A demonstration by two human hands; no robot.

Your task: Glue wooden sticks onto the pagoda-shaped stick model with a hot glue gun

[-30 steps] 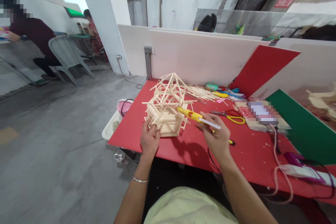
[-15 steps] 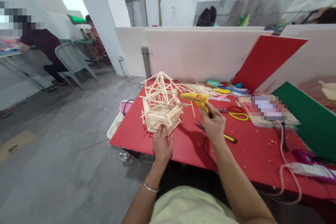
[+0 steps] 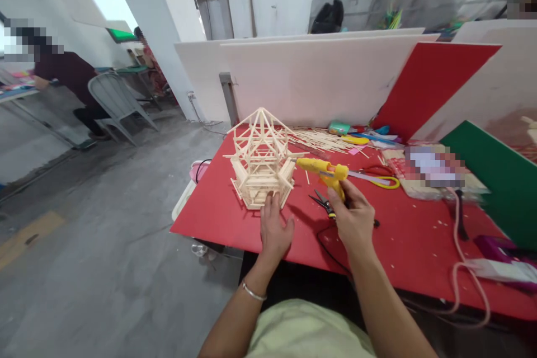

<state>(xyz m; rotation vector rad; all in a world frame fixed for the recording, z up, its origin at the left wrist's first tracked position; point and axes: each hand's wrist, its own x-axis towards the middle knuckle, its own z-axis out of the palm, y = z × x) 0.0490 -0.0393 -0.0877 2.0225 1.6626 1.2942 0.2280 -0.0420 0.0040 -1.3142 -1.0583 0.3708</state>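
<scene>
A pavilion-like model of thin wooden sticks (image 3: pixel 260 165), with a pointed open roof frame, stands upright on the red tabletop (image 3: pixel 226 229). My left hand (image 3: pixel 274 232) rests its fingertips against the model's low front edge, fingers stretched and thumb apart. In my right hand (image 3: pixel 354 215) is a yellow glue gun (image 3: pixel 323 169), gripped by its handle. The gun's nozzle points left, close to the model's right side; whether it touches cannot be made out. A clear glue stick (image 3: pixel 369 178) juts from the gun's back. Below the gun lie black-bladed scissors (image 3: pixel 322 201), partly hidden by my right hand.
Loose wooden sticks (image 3: pixel 321 140) lie behind the model. Yellow-handled scissors (image 3: pixel 388 182) and a blurred phone (image 3: pixel 434 165) are on the right, with a pink cable (image 3: pixel 457 240). White boards (image 3: pixel 319 78) stand at the back. A person (image 3: pixel 67 78) sits far left.
The model has turned, so a flat side now faces me instead of a corner. My left hand has shifted right along its base. The glue gun has moved slightly right and down.
</scene>
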